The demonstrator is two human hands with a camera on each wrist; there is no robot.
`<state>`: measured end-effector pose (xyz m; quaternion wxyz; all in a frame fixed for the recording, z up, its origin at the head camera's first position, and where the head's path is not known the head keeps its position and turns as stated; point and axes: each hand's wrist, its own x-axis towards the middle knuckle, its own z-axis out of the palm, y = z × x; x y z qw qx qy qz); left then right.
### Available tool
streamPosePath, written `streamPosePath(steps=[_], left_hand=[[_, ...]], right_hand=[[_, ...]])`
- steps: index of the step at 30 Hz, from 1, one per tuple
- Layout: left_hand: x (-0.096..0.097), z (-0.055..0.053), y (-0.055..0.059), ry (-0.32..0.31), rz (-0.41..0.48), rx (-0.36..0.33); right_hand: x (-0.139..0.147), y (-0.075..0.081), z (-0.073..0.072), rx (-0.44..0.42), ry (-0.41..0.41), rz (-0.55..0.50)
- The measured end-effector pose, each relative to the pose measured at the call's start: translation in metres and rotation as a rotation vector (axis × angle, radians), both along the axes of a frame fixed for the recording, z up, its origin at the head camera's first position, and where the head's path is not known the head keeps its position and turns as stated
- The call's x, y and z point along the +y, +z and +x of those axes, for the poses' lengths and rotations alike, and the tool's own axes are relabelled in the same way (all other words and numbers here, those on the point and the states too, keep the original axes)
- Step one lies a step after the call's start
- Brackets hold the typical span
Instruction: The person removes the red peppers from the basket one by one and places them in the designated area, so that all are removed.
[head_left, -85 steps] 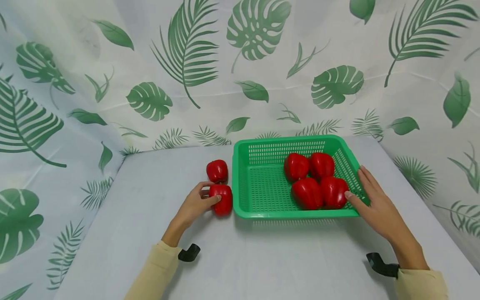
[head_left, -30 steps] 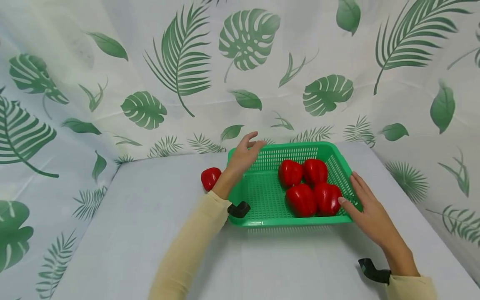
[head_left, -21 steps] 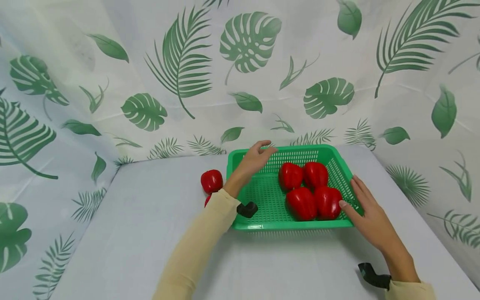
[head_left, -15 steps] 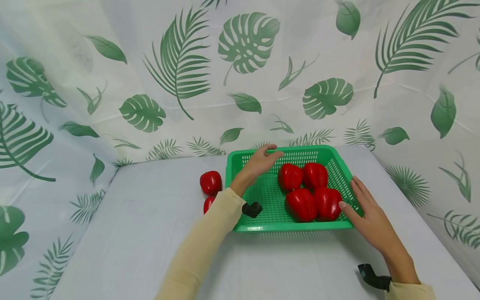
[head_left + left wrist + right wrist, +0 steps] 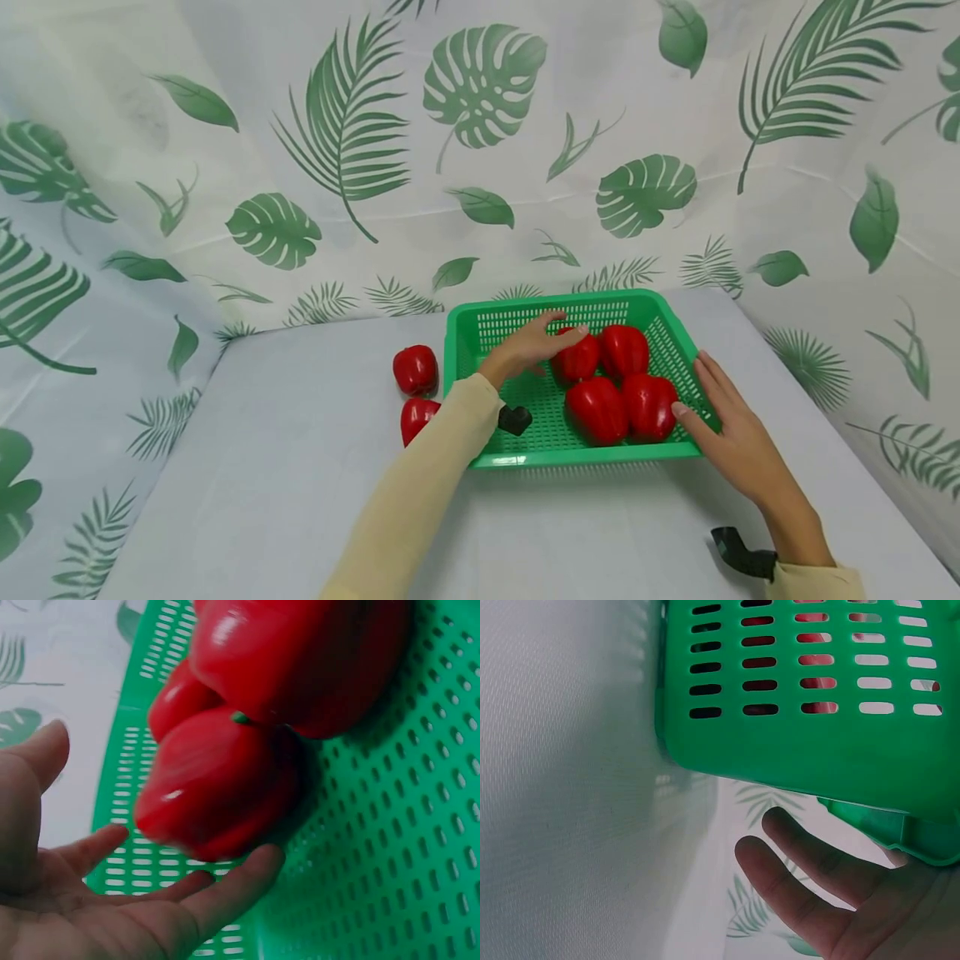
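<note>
- Table (image 5: 285,500): white-covered, filling the lower frame and carrying everything below.
- Right sleeve (image 5: 813,582): cream, entering at lower right.
- Left sleeve (image 5: 416,492): cream, running up from bottom centre, crossing the basket's left rim and partly hiding the nearer loose pepper.
- Black wrist mounts, two: one (image 5: 742,554) projecting at lower right, the other (image 5: 515,420) blocking a little of the basket floor.
- Right hand (image 5: 738,437): straddling the basket's right rim, fingers extending straight outside, thumb reaching inside beside the front right pepper.
- Nearer loose pepper (image 5: 417,417): red, lying outside, left of the basket.
- Farther loose pepper (image 5: 416,369): red, resting just beyond it, left of centre.
- Green basket (image 5: 585,455): slotted plastic, standing right of centre, holding four red peppers in its right half.
- Front left pepper (image 5: 597,411) and front right pepper (image 5: 649,407): lying side by side near the front rim.
- Left hand (image 5: 528,346): hovering over the basket's left half, fingers and thumb spreading apart near the rear left pepper; contact cannot be told.
- Rear left pepper (image 5: 576,358): partly hiding behind that hand.
- Rear right pepper (image 5: 625,351): sitting beside it.
- Backdrop (image 5: 570,50): white, leaf-printed, filling the upper frame.
</note>
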<state>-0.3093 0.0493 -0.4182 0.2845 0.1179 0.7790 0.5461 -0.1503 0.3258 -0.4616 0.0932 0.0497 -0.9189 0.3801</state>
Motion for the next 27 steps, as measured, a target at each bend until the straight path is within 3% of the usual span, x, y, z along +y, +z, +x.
streamPosePath(steps=[4, 11, 19, 27], left_hand=[[0.002, -0.002, -0.01, -0.028, -0.009, -0.01], [0.009, -0.003, -0.021, 0.007, -0.031, 0.039], [0.009, 0.0, -0.019, 0.088, -0.056, 0.079], [0.001, -0.003, -0.012, 0.103, -0.017, 0.103]], right_hand=[[-0.001, 0.0, 0.0, 0.0, 0.002, -0.009], [-0.001, 0.0, -0.001, -0.003, -0.004, -0.002], [-0.002, -0.001, -0.001, 0.012, 0.004, -0.006], [0.0, 0.0, 0.001, 0.009, 0.005, -0.003]])
